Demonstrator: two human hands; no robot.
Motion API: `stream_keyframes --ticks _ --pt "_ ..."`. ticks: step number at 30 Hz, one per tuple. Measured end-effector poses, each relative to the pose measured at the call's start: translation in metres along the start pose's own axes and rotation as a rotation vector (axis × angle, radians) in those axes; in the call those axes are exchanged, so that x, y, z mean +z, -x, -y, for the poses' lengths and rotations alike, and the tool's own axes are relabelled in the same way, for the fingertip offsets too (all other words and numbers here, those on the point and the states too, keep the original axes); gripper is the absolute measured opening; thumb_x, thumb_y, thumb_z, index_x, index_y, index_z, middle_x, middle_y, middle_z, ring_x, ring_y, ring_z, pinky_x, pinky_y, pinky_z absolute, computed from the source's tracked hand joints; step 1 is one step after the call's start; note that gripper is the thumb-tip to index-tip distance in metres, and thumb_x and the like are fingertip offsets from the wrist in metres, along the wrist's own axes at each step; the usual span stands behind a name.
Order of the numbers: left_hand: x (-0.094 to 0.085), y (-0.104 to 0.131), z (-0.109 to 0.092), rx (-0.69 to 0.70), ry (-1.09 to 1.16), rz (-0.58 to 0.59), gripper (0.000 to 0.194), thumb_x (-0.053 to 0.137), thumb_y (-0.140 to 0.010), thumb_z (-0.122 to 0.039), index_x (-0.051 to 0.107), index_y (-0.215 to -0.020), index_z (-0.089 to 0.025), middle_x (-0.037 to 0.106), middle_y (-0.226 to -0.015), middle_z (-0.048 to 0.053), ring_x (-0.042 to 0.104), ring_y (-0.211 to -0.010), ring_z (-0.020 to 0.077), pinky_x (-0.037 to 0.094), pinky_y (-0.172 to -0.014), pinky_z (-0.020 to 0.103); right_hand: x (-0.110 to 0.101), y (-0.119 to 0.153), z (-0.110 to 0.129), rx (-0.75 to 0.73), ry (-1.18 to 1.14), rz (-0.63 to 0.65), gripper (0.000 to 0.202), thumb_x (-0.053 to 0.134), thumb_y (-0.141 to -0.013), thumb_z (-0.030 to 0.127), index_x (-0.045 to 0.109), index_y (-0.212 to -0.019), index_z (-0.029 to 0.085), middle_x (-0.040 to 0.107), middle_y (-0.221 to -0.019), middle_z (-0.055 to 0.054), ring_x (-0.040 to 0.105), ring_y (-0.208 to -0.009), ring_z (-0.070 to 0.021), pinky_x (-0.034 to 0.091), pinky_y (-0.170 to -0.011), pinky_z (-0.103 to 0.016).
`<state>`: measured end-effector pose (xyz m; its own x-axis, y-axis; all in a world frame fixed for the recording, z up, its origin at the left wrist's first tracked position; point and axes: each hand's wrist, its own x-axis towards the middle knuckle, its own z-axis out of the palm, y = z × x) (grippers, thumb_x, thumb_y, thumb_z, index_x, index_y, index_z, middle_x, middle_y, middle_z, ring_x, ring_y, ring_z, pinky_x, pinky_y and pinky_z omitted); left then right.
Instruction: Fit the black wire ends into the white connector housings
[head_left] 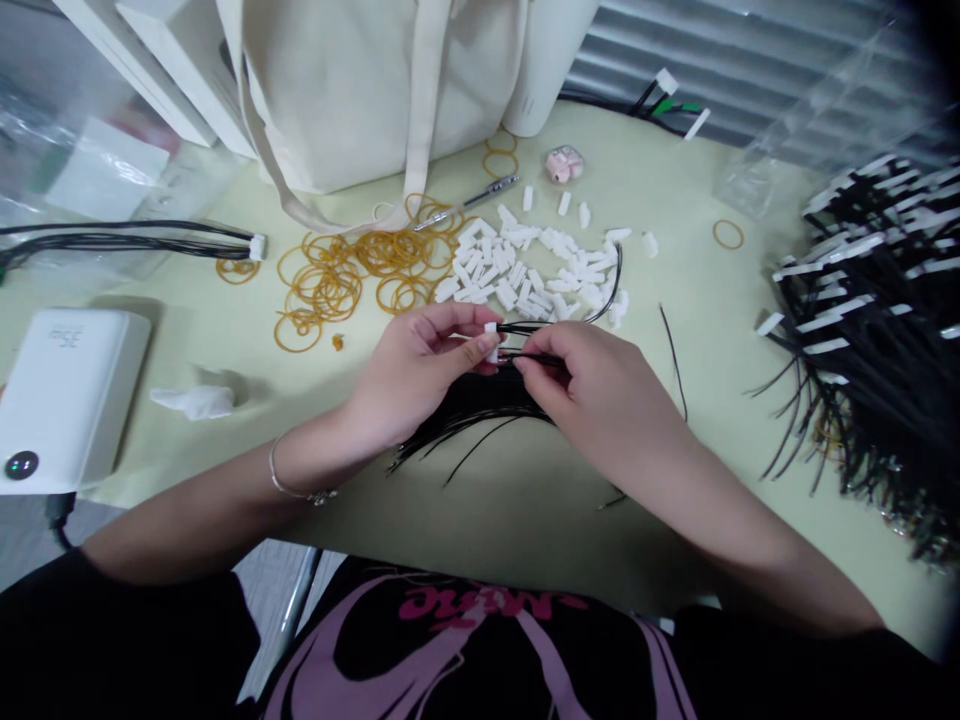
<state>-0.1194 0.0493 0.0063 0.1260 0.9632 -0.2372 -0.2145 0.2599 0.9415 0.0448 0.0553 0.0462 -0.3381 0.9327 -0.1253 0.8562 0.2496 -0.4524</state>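
At the far left a bundle of black cables [142, 240] runs in from the edge and ends in a white plug, with a few rubber bands beside it. Nearer me on the left lies a white power bank [75, 400] with a cord at its near end, and to its right a crumpled white scrap [196, 401]. Farther off stands a cream cloth bag [337, 100], and on the surface [480, 510] just this side of it is a tangle of tan rubber bands [360, 265]. My left hand [420, 370] has its thumb and fingers closed on a small white connector [492, 342], which sits near the middle with black wires running out of it to the right. A pen-like tool [466, 203] lies past the rubber bands, and to its right and nearer me spreads a pile of white connector pieces [525, 270]. My right hand [592, 385] is curled, thumb and forefinger pinching black wires [546, 359] close to the connector. More loose black wires [480, 405] lie beneath my hands. Beyond the pile sits a small pink item [564, 164]. On the right is one lone rubber band [727, 235], then a big heap of black wires with white ends [885, 340].
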Motion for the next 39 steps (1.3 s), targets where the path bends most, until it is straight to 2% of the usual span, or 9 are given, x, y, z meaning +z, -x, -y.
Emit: stream_keyframes --ticks 6,16,25,33,39 --pt "-0.001 0.001 -0.002 0.018 -0.097 -0.001 0.022 0.07 -0.074 -0.027 0.066 -0.091 -0.015 0.066 -0.073 0.001 0.063 -0.064 0.01 0.05 -0.063 0.019 0.0 0.0 0.0 0.0 0.003 0.047 0.015 0.05 -0.082 0.026 0.061 -0.08 0.016 0.06 -0.075 -0.002 0.046 -0.062 -0.0082 0.031 -0.061 -0.022" --pt "-0.002 0.0 -0.001 0.045 -0.092 0.009 0.023 0.07 -0.074 -0.027 0.066 -0.092 -0.014 0.066 -0.073 0.0 0.063 -0.063 0.0093 0.049 -0.063 0.018 0.004 -0.001 -0.001 -0.05 -0.126 -0.017 0.013 0.052 -0.082 0.024 0.062 -0.081 0.016 0.06 -0.072 0.0 0.046 -0.062 -0.0073 0.032 -0.061 -0.021" --pt "-0.001 0.001 -0.005 0.018 -0.075 0.017 0.023 0.07 -0.074 -0.027 0.065 -0.092 -0.014 0.065 -0.072 0.0 0.062 -0.063 0.009 0.049 -0.064 0.019 0.004 0.0 -0.002 -0.064 -0.106 -0.052 0.01 0.054 -0.08 0.023 0.061 -0.08 0.016 0.061 -0.075 0.0 0.049 -0.065 -0.0083 0.034 -0.061 -0.022" --pt "-0.001 0.002 0.003 0.033 -0.125 0.007 0.021 0.068 -0.075 -0.026 0.063 -0.091 -0.014 0.065 -0.075 0.0 0.061 -0.069 0.0101 0.047 -0.067 0.02 0.016 0.001 -0.003 -0.089 -0.107 -0.074 0.012 0.052 -0.082 0.022 0.062 -0.083 0.015 0.063 -0.08 -0.001 0.054 -0.073 -0.0101 0.038 -0.066 -0.022" --pt "-0.002 0.001 0.001 0.038 -0.095 0.03 0.021 0.069 -0.076 -0.027 0.064 -0.092 -0.014 0.065 -0.075 0.0 0.06 -0.07 0.0085 0.046 -0.067 0.018 0.002 -0.002 -0.006 -0.093 -0.214 -0.008 0.014 0.052 -0.083 0.028 0.063 -0.083 0.019 0.064 -0.077 0.003 0.054 -0.067 -0.0065 0.036 -0.059 -0.019"
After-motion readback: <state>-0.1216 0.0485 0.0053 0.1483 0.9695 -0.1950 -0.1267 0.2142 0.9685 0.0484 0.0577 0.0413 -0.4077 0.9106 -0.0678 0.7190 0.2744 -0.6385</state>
